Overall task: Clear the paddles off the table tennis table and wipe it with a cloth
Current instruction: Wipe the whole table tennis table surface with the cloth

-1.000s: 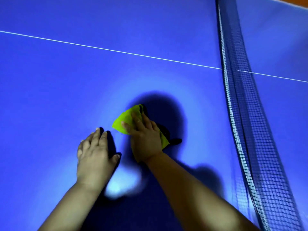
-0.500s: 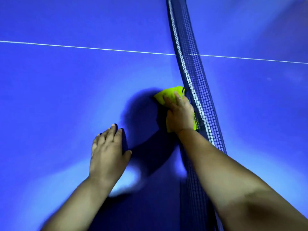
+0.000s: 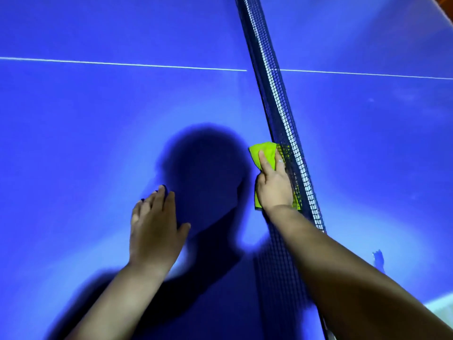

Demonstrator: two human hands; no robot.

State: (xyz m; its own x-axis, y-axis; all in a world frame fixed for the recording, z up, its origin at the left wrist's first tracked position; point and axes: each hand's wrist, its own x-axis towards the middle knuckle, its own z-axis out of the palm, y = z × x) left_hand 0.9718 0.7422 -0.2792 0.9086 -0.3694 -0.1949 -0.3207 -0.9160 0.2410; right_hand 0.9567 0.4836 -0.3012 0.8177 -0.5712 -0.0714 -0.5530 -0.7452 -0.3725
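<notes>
Close beside the net (image 3: 277, 94), the flat right hand (image 3: 273, 187) presses a green cloth (image 3: 263, 149) to the table (image 3: 98, 119), left hand (image 3: 154, 231) resting outspread.

Pale floor (image 3: 441, 309), lower right corner

Just one view here, taken from head height and aimed forward and steeply down onto the blue table (image 3: 98, 133). Everything is seen from pretty close: both forearms are cut off by the bottom of the frame, with the left hand (image 3: 154, 231) and right hand (image 3: 273, 190) sitting around mid-frame. The net (image 3: 277, 94) is caught running from top centre to bottom right. What's probably the table's far edge (image 3: 440, 9) is clipped top right.
</notes>
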